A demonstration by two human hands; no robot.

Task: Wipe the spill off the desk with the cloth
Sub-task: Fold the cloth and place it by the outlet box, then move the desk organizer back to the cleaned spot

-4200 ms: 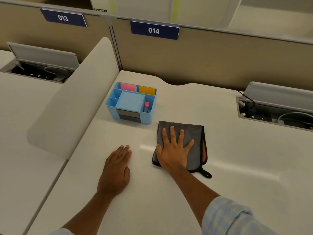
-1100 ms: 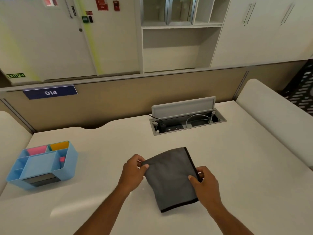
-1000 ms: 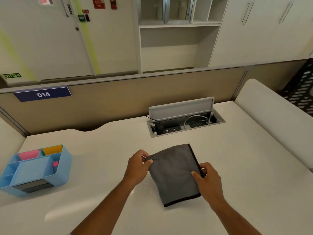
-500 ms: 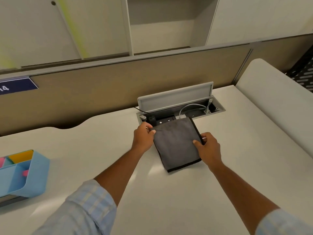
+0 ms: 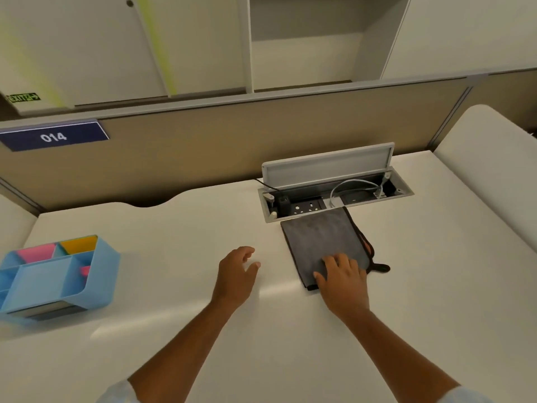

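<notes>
Grip: right hand (image 5: 343, 279) lies flat, fingers spread, palm pressing the near end of the cloth (image 5: 321, 242), nothing pinched; left hand (image 5: 236, 273) open and empty on the desk (image 5: 174, 359), just left of the cloth. Cloth: grey, folded, flat at the desk's far edge, its far end touching the socket box (image 5: 334, 196). No spill is visible; to wipe well, likely keep the palm weighted and stroke toward the near edge, away from the sockets.

White "014" on dark blue plate (image 5: 53, 136), fixed to top edge of beige partition panel (image 5: 203, 149) behind worktop, far left. Green exit sign (image 5: 23, 97) on wall beyond partition, upper left; lettering reads mirrored, roughly "EXIT" with arrow, small and blurred. No other legible text anywhere.
</notes>
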